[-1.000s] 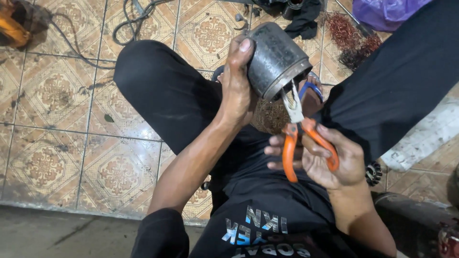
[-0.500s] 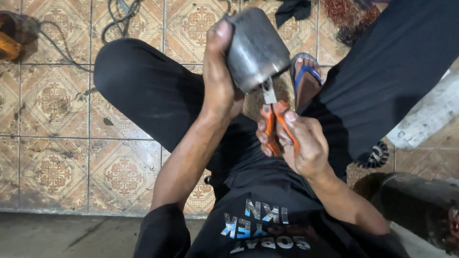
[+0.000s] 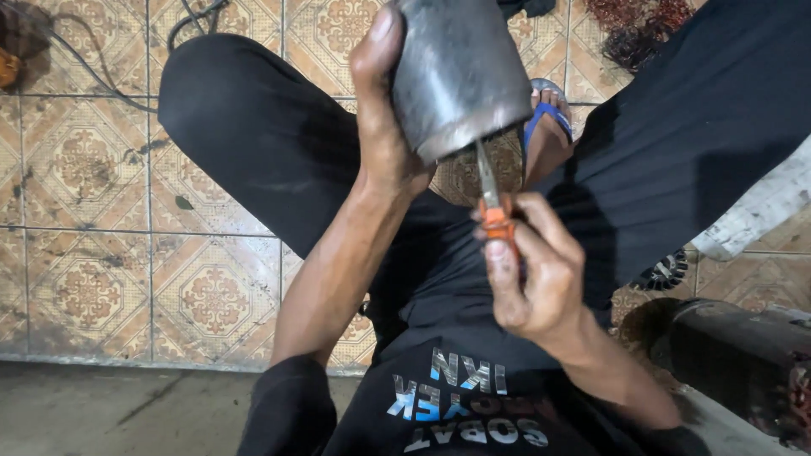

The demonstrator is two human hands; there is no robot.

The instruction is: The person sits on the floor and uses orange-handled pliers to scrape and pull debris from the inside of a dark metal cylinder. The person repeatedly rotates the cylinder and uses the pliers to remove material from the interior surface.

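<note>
My left hand (image 3: pixel 384 110) grips a dark grey metal cylinder (image 3: pixel 460 72), a motor housing, and holds it up tilted above my lap. Its open end faces down toward me. My right hand (image 3: pixel 532 270) is closed around orange-handled pliers (image 3: pixel 497 215). The pliers' metal jaws reach up into the open end of the cylinder, and their tips are hidden inside. I sit cross-legged in black trousers on a patterned tile floor (image 3: pixel 101 211).
A foot in a blue sandal (image 3: pixel 545 127) rests just right of the cylinder. A tangle of copper wire (image 3: pixel 638 29) lies at the top right. Another dark motor part (image 3: pixel 743 363) sits at the lower right. Black cable (image 3: pixel 182 21) runs at the upper left.
The cylinder has come up closer to the camera. The pliers' handles have squeezed together, and my right hand has turned so the jaws point straight up into the housing.
</note>
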